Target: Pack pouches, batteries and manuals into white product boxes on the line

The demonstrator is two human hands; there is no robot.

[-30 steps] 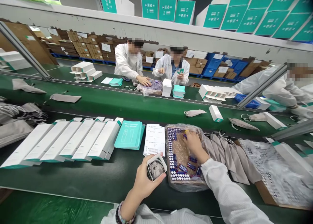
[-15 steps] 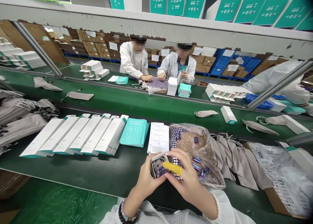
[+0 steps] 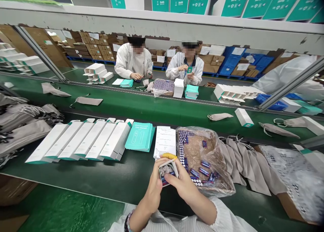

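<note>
In front of me a small white carton point(image 3: 176, 167) is held with its open end up. My left hand point(image 3: 153, 186) is wrapped round its left side. Closed on the carton's right and far sides is my right hand point(image 3: 184, 183), whose index finger wears a yellow finger cot point(image 3: 168, 156). The right thumb reaches into the opening, against a bunched grey pouch point(image 3: 165, 169) with a pale cord. Blue batteries point(image 3: 165, 182) show beside the pouch. The lower part of the carton is hidden by my hands.
Right of my hands lies a plastic-lined tray point(image 3: 215, 151) of batteries, then grey pouches point(image 3: 253, 164). Papers point(image 3: 165, 141), teal manuals point(image 3: 139, 137) and a row of white cartons point(image 3: 96, 141) lie leftward. Two people in white coats work across the green belt point(image 3: 152, 110).
My right index finger has moved from across the opening to the carton's far rim, and the thumb now presses inside. The view has shifted slightly. Across the belt, both people's hands have moved.
</note>
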